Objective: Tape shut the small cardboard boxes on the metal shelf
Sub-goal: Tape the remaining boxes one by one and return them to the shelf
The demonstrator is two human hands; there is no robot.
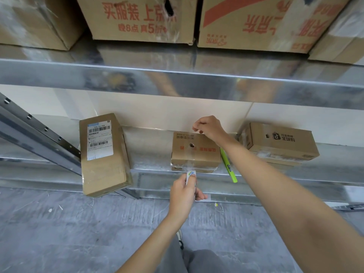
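Small box (195, 152) mid-shelf (153, 166), between 2 others. Right hand (208, 128) fingers pinch tape end at far edge; left hand (184, 194) grips tape roll (190, 175) below front. Clear film: thin, clingy, likely wrinkles. Keep taut.

"买服装" and "5" on upper carton (137, 18), "全球购" on right box (279, 141)

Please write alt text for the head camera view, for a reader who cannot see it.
A person stretches clear tape over a small cardboard box on a metal shelf: the right hand pinches the tape end at the far edge, the left hand grips the tape roll in front. A green pen lies beside the box, and other boxes stand to either side.
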